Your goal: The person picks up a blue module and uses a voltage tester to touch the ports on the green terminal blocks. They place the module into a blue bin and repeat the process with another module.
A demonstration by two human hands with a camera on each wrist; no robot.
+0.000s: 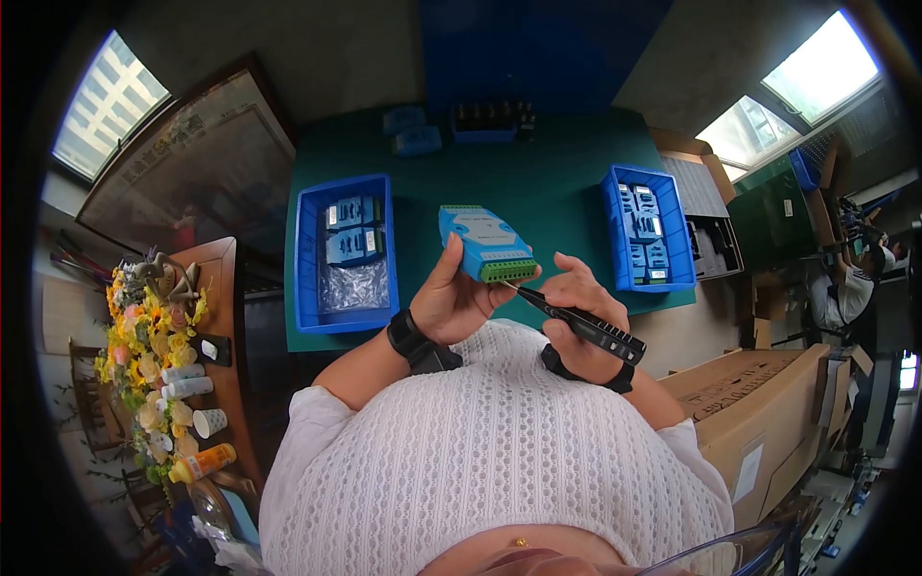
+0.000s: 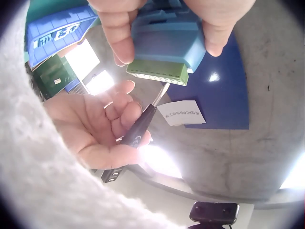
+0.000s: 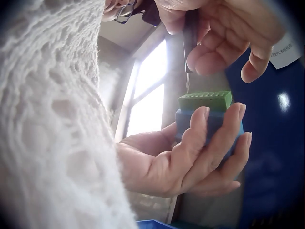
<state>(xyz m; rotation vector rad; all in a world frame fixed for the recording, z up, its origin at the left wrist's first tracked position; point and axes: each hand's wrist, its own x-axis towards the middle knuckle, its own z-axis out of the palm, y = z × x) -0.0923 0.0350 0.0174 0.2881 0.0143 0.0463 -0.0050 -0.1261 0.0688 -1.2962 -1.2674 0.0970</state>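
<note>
Currently, in the head view, the left hand (image 1: 444, 305) is gripping a blue module (image 1: 488, 233) between thumb and fingers, holding it above the near part of a green table (image 1: 552, 178), its green terminal block (image 1: 509, 273) facing near. The right hand (image 1: 588, 296) is holding a black screwdriver (image 1: 600, 333) and is pointing its tip left at the block. One blue bin (image 1: 304, 259) is standing on the left with packed units (image 1: 353, 246) and crinkled plastic (image 1: 352, 286) inside; a second bin (image 1: 686, 245) is standing on the right with similar units (image 1: 645, 227).

In the left wrist view, thumb and fingers are clasping the module's opposite sides, while the screwdriver's metal shaft (image 2: 162, 94) is slanting up to the block's edge. A printed white slip (image 2: 182, 113) is showing against a blue panel (image 2: 219, 119).

In the right wrist view, the left fingers are wrapping the module from below and the screwdriver is pointing down at one end of the block; whether it is touching, I cannot tell. A bright window (image 3: 147, 90) is glowing behind.
</note>
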